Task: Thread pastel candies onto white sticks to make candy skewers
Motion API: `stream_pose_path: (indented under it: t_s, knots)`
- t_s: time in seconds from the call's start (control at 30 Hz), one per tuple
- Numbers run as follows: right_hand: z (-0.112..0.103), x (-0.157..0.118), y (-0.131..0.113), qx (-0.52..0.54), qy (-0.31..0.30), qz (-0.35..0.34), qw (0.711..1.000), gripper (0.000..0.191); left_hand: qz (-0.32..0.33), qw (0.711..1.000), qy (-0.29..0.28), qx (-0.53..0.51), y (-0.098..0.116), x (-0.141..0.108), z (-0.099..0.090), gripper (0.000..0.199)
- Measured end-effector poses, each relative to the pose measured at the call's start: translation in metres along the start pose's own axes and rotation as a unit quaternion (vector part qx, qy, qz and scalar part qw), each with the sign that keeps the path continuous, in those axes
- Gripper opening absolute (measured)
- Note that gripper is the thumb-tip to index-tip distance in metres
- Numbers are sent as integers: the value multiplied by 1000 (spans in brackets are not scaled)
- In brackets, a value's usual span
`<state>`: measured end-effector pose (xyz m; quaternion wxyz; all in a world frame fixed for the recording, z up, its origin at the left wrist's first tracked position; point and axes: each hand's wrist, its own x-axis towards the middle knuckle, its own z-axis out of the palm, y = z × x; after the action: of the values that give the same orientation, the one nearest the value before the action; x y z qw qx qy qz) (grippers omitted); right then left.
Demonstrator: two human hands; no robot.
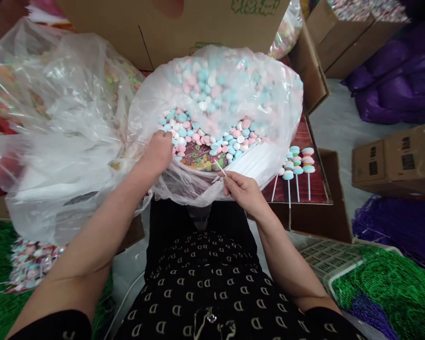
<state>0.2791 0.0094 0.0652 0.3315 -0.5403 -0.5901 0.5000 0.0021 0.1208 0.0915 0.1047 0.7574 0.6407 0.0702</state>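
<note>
My right hand (pixel 241 189) pinches a thin white lollipop stick (pixel 219 166) between thumb and fingers, its tip pointing up and left. At the left edge of a pile of pink, blue and white round candies (pixel 208 139), my left hand (pixel 159 150) has its fingers curled down; what they hold, if anything, is hidden. The candies lie inside a large clear plastic bag (pixel 283 89). Near the bag's mouth are small green and orange ring-shaped candies (pixel 200 162). A bundle of white sticks (pixel 253 158) rests right of the pile.
Several stacked candy lollipops (pixel 308 163) lie on the dark red tabletop (pixel 318 189) at right. Another plastic bag (pixel 67 113) covers the left side. A cardboard box (pixel 198 23) stands behind. Green strands (pixel 389 278) fill a crate at lower right.
</note>
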Motion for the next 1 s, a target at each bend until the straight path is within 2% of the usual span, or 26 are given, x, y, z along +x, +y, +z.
stream_pose_path:
  t_s: [0.1,0.2,0.37,0.53,0.67,0.8,0.87,0.93,1.0]
  knots:
    - [2,-1,4,3,-3,-1,1000,49,-9,1000,-29,2,-17,-1,0,17]
    - [3,-1,6,5,-6,0,1000,48,-15,997,-59,38,-19,4,3,22]
    - [6,-1,5,2,-6,1,1000,48,-31,993,-71,93,6,16,5,34]
    - [7,-1,3,-19,6,-4,1000,50,14,988,-107,109,40,18,8,31]
    - [-2,11,-6,-69,11,-15,997,47,37,988,-107,107,45,12,13,33]
    - [-8,42,-20,-185,44,-58,980,35,-12,998,-52,18,32,2,19,38]
    - [-3,60,-28,-260,27,-78,962,30,-36,997,0,-65,25,-4,23,34]
    - [7,76,-35,-339,7,-71,938,30,-45,980,53,-184,19,-9,29,26]
    - [19,87,-39,-410,-2,-46,911,29,-69,941,84,-321,17,-13,33,24]
